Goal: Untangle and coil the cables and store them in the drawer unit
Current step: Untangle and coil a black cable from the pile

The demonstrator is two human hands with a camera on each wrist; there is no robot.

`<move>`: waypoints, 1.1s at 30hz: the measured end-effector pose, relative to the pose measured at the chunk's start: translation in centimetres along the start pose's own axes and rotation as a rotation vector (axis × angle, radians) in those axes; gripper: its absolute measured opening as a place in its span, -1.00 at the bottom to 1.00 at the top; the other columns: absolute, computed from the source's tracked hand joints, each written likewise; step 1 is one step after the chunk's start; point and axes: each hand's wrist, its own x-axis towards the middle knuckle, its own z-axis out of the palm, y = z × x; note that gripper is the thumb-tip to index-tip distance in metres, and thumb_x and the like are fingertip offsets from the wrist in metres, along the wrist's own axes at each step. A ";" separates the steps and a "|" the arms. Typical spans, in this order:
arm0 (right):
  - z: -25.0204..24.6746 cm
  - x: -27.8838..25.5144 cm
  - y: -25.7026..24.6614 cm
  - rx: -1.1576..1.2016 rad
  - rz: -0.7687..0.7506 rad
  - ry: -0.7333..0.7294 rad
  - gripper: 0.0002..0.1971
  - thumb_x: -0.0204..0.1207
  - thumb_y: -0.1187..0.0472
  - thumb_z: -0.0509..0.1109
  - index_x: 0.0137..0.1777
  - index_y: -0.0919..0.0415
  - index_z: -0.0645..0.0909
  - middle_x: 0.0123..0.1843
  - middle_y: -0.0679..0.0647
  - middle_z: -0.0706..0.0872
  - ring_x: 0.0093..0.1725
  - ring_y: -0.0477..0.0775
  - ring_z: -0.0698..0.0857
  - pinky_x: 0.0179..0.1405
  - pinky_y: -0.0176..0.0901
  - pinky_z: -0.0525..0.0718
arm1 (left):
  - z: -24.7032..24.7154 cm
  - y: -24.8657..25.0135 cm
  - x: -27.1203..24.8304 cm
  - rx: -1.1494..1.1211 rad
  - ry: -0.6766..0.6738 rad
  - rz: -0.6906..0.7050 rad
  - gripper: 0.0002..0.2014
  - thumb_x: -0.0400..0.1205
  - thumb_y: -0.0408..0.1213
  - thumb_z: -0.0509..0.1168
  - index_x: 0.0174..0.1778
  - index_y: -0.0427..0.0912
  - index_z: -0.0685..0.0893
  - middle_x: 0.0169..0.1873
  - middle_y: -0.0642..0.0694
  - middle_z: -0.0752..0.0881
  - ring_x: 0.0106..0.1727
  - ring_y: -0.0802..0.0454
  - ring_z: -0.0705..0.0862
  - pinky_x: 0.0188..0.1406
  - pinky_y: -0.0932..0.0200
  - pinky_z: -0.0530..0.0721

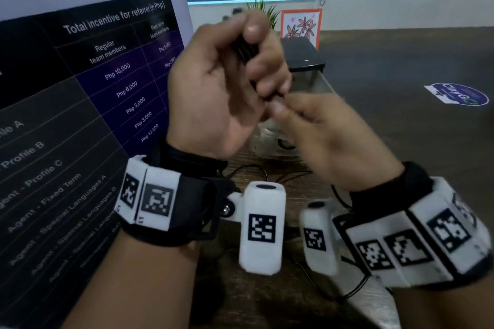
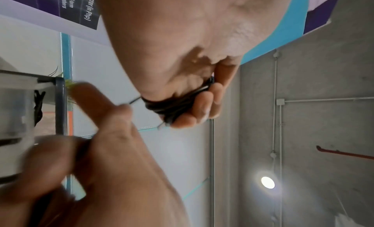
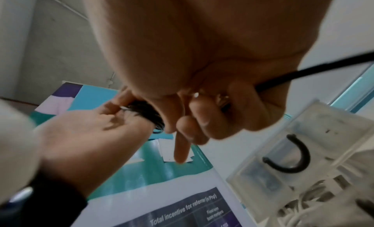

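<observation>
My left hand (image 1: 255, 61) is raised in front of me and grips a small coil of thin black cable (image 1: 239, 47) between thumb and curled fingers; the left wrist view shows the coil (image 2: 176, 105) wound in several loops. Just below, my right hand (image 1: 283, 104) pinches the loose strand (image 2: 133, 101) that leads out of the coil. A stretch of that cable (image 3: 323, 69) trails away past the right palm. More black cable (image 1: 267, 176) lies slack on the table under my wrists. The drawer unit (image 1: 304, 53) stands behind the hands, with a translucent drawer (image 3: 303, 150) pulled out.
A large printed poster board (image 1: 80, 88) stands close on the left. A small plant (image 1: 264, 13) and a framed flower picture (image 1: 300, 25) sit behind the drawer unit. The dark wooden table (image 1: 401, 61) stretches right, with a round sticker (image 1: 457, 93) on it.
</observation>
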 end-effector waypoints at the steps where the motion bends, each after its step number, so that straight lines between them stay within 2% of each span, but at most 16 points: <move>1: 0.3 -0.1 -0.4 -0.057 0.007 -0.069 -0.67 0.71 0.04 0.27 -0.31 -0.03 0.65 -0.48 -0.10 0.57 -0.44 -0.17 0.50 -0.41 -0.24 0.39 | -0.6 0.1 0.1 0.042 0.046 0.044 -0.74 0.75 -0.26 -0.09 -0.21 -0.19 0.39 -0.50 -0.01 0.35 -0.46 0.05 0.31 -0.29 0.11 0.35; 3: 0.6 -0.5 -1.0 -0.128 0.017 -0.159 -0.71 0.70 -0.03 0.26 -0.16 0.02 0.72 -0.40 -0.04 0.64 -0.37 -0.12 0.56 -0.36 -0.22 0.50 | -1.6 0.4 0.1 0.269 0.139 0.122 -0.70 0.81 -0.24 -0.11 -0.16 -0.20 0.43 -0.45 0.00 0.42 -0.40 0.06 0.38 -0.26 0.16 0.42; 6: -0.2 -1.1 -1.7 -0.130 0.034 -0.183 -0.72 0.65 -0.10 0.31 -0.21 -0.01 0.70 -0.41 -0.04 0.68 -0.40 -0.13 0.60 -0.43 -0.30 0.49 | -3.2 0.6 0.0 0.935 0.274 0.167 -0.72 0.82 -0.25 -0.02 -0.15 -0.13 0.49 -0.37 0.00 0.48 -0.37 0.17 0.45 -0.30 0.28 0.48; 8: -1.1 -1.3 -2.1 -0.138 0.017 -0.151 -0.76 0.60 -0.11 0.36 -0.18 -0.04 0.74 -0.35 -0.07 0.74 -0.36 -0.19 0.65 -0.36 -0.33 0.55 | -4.1 0.6 -0.3 1.201 0.293 0.057 -0.73 0.80 -0.16 0.03 -0.16 -0.05 0.55 -0.33 -0.02 0.52 -0.34 0.21 0.48 -0.27 0.21 0.52; 11: -2.6 -1.4 -2.5 -0.104 -0.036 -0.014 -0.82 0.55 -0.08 0.43 -0.19 -0.03 0.76 -0.31 -0.21 0.75 -0.40 -0.30 0.63 -0.39 -0.47 0.54 | -4.2 0.7 -0.6 1.300 0.254 -0.208 -0.56 0.79 0.04 0.06 -0.29 -0.06 0.65 -0.46 0.02 0.56 -0.42 0.17 0.53 -0.27 0.13 0.52; 14: -3.6 -1.4 -2.8 -0.021 -0.111 0.178 -0.91 0.51 -0.02 0.51 -0.21 -0.10 0.75 -0.36 -0.17 0.76 -0.39 -0.34 0.63 -0.41 -0.57 0.49 | -2.4 0.5 -0.8 1.190 0.180 -0.366 -0.35 0.76 0.19 -0.04 -0.44 -0.22 0.57 -0.62 -0.02 0.48 -0.55 0.11 0.46 -0.46 0.32 0.45; 17: -3.8 -1.4 -2.6 0.086 -0.206 0.351 -0.92 0.47 0.03 0.57 -0.15 -0.04 0.75 -0.38 -0.21 0.77 -0.43 -0.34 0.59 -0.39 -0.56 0.43 | -0.8 0.2 -1.0 1.009 0.120 -0.364 -0.37 0.75 0.17 -0.03 -0.51 -0.21 0.37 -0.60 -0.14 0.35 -0.56 -0.02 0.35 -0.53 0.24 0.33; 20: -3.6 -1.1 -2.1 0.131 -0.237 0.454 -0.86 0.50 0.02 0.55 -0.08 0.07 0.77 -0.42 0.11 0.69 -0.43 0.05 0.49 -0.45 -0.23 0.41 | 0.0 -0.3 -1.0 0.760 0.019 -0.339 -0.41 0.79 0.05 0.01 -0.55 -0.17 0.26 -0.64 -0.13 0.24 -0.63 -0.06 0.20 -0.57 0.19 0.20; 21: -3.4 -0.9 -2.0 0.144 -0.237 0.469 -0.87 0.54 0.03 0.52 -0.04 0.07 0.76 -0.36 0.13 0.71 -0.40 0.07 0.51 -0.42 -0.21 0.44 | 0.1 -0.5 -1.0 0.680 -0.012 -0.335 -0.42 0.79 0.02 0.01 -0.56 -0.14 0.25 -0.66 -0.09 0.23 -0.66 -0.05 0.17 -0.57 0.18 0.17; 23: -2.8 -0.6 -1.7 0.193 -0.225 0.441 -0.90 0.64 0.08 0.41 0.01 0.05 0.73 -0.32 -0.14 0.71 -0.37 -0.16 0.56 -0.35 -0.35 0.47 | 0.3 -0.5 -0.9 0.555 -0.048 -0.332 -0.42 0.79 0.00 -0.03 -0.60 -0.09 0.26 -0.72 -0.03 0.21 -0.69 -0.04 0.11 -0.58 0.13 0.13; 24: -2.4 -0.4 -1.6 0.225 -0.199 0.397 -0.86 0.69 0.09 0.34 -0.02 0.07 0.72 -0.38 -0.22 0.64 -0.40 -0.25 0.54 -0.36 -0.44 0.43 | 0.3 -0.5 -0.9 0.501 -0.066 -0.331 -0.40 0.79 0.00 -0.06 -0.63 -0.06 0.27 -0.74 0.00 0.21 -0.71 -0.03 0.08 -0.60 0.09 0.09; 26: -1.6 -0.1 -1.0 0.287 -0.132 0.296 -0.66 0.73 0.06 0.23 -0.15 0.27 0.64 -0.52 -0.24 0.46 -0.52 -0.24 0.44 -0.47 -0.45 0.33 | 0.3 -0.3 -0.7 0.387 -0.109 -0.317 -0.38 0.79 0.00 -0.13 -0.67 -0.02 0.27 -0.78 0.03 0.19 -0.74 0.01 0.06 -0.63 0.07 0.02; 28: -0.8 0.1 -0.9 0.344 -0.095 0.211 -0.52 0.72 0.02 0.16 -0.11 0.53 0.50 -0.53 -0.21 0.31 -0.57 -0.20 0.33 -0.53 -0.40 0.27 | 0.2 -0.1 -0.6 0.279 -0.134 -0.296 -0.38 0.79 -0.01 -0.17 -0.67 0.00 0.23 -0.79 0.05 0.17 -0.77 0.05 0.07 -0.68 0.12 0.03; 29: -0.5 0.1 -1.1 0.383 -0.087 0.192 -0.49 0.74 0.02 0.14 -0.09 0.58 0.46 -0.52 -0.21 0.29 -0.58 -0.19 0.30 -0.55 -0.40 0.26 | 0.2 0.0 -0.5 0.232 -0.144 -0.288 -0.40 0.78 -0.01 -0.18 -0.66 0.00 0.19 -0.79 0.05 0.15 -0.78 0.07 0.07 -0.71 0.17 0.06; 30: -0.2 0.0 -1.4 0.436 -0.080 0.185 -0.50 0.77 0.04 0.12 -0.10 0.57 0.46 -0.54 -0.22 0.29 -0.60 -0.19 0.30 -0.58 -0.42 0.27 | 0.2 0.0 -0.5 0.187 -0.151 -0.278 -0.41 0.78 -0.01 -0.19 -0.64 -0.01 0.17 -0.80 0.05 0.13 -0.79 0.09 0.07 -0.72 0.24 0.08; 33: 0.1 -0.3 -2.1 0.641 -0.063 0.170 -0.61 0.82 0.17 0.05 -0.18 0.33 0.53 -0.63 -0.22 0.37 -0.69 -0.22 0.35 -0.68 -0.50 0.29 | 0.4 0.2 -0.5 0.080 -0.167 -0.236 -0.43 0.77 -0.01 -0.22 -0.64 -0.02 0.14 -0.80 0.05 0.11 -0.80 0.10 0.07 -0.74 0.32 0.10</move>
